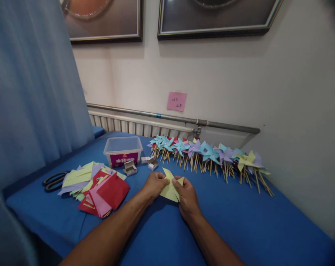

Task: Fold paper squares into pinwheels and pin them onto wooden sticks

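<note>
Between my two hands is a yellow paper pinwheel (pixel 170 192), its corners partly folded in towards the middle. My left hand (pixel 155 183) pinches its left side with thumb and fingers. From the right, my right hand (pixel 187 195) grips it, the thumb pressed near the paper's centre. Whether a pin sits under the thumbs is hidden. To the left lies a loose heap of coloured paper sheets (pixel 112 194) in red, pink, yellow and purple. Several small opened cardboard boxes (pixel 130 168) stand just beyond my left hand.
A clear plastic tub (pixel 123 146) stands behind the small boxes. Black-handled scissors (pixel 55 181) lie partly under the papers. A long row of finished pinwheels (pixel 210 152) on sticks runs along the wall side of the blue-covered table (pixel 239 221). A blue curtain (pixel 37 85) hangs at left.
</note>
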`<state>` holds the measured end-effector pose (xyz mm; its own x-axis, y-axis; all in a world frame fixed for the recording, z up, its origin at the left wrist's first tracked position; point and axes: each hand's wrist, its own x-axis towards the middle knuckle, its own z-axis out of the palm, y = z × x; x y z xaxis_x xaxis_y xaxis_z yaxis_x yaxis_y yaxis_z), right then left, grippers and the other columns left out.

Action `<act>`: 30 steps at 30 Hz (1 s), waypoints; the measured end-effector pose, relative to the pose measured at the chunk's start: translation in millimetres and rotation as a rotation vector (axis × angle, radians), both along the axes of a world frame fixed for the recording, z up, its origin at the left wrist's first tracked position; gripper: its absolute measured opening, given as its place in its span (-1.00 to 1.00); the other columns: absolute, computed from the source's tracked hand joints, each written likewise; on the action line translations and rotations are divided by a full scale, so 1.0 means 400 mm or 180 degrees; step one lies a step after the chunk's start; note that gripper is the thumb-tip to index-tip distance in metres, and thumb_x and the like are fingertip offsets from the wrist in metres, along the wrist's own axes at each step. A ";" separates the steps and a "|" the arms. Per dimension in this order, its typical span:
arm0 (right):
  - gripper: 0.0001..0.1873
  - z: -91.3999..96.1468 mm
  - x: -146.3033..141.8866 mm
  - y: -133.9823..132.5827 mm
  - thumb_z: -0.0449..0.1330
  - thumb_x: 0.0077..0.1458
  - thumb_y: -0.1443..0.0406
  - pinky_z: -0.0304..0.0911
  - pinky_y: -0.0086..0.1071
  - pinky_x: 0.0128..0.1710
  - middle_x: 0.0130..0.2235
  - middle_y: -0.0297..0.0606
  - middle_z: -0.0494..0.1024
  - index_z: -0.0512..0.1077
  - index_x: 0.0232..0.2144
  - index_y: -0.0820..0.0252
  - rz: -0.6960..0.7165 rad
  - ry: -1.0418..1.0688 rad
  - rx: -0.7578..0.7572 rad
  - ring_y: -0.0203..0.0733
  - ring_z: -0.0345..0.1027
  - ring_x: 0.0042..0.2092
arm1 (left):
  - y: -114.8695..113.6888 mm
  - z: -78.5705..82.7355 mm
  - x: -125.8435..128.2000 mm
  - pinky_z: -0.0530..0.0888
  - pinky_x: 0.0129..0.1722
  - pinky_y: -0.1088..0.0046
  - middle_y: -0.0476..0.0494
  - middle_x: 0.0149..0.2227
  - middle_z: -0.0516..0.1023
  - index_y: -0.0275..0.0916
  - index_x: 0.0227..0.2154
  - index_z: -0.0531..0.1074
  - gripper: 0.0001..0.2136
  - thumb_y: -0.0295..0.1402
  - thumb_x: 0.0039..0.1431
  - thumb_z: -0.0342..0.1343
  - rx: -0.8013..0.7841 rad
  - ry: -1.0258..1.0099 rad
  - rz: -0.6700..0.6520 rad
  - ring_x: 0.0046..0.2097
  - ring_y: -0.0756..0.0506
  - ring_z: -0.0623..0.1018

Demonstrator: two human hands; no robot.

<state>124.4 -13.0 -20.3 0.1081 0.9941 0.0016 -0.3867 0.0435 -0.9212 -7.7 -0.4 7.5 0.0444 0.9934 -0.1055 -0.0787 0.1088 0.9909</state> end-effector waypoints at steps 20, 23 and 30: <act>-0.51 -0.022 0.006 0.014 0.48 -0.18 -0.01 0.37 -0.30 -0.42 -0.44 -0.39 0.59 0.46 -0.27 0.08 -0.0567 -0.0737 0.0148 -0.10 0.48 -0.43 | -0.002 -0.017 0.015 0.24 -0.55 0.51 0.03 -0.62 0.43 -0.23 -0.58 0.37 -0.69 -0.24 -0.19 0.42 -0.0170 -0.0323 0.0029 -0.58 0.04 0.33; -0.55 -0.024 0.010 0.018 0.45 -0.16 0.01 0.35 -0.31 -0.42 -0.45 -0.39 0.59 0.47 -0.29 0.09 -0.0673 -0.0926 0.0173 -0.12 0.45 -0.44 | -0.007 -0.012 0.015 0.27 -0.53 0.51 0.01 -0.60 0.46 -0.25 -0.57 0.40 -0.63 -0.16 -0.24 0.46 -0.0169 -0.0442 -0.0008 -0.57 0.04 0.36; -0.59 -0.023 0.016 0.021 0.44 -0.13 0.02 0.34 -0.31 -0.44 -0.47 -0.38 0.58 0.48 -0.30 0.08 -0.0751 -0.1015 0.0234 -0.11 0.44 -0.44 | -0.008 0.007 0.006 0.31 -0.50 0.49 -0.04 -0.60 0.49 -0.28 -0.57 0.46 -0.69 -0.21 -0.21 0.44 -0.0274 -0.0365 0.0081 -0.55 0.00 0.41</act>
<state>130.9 -4.8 -29.4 0.3160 0.9381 0.1420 -0.0535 0.1670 -0.9845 -5.2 -3.4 10.1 0.0360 0.9819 -0.1860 -0.1945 0.1894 0.9624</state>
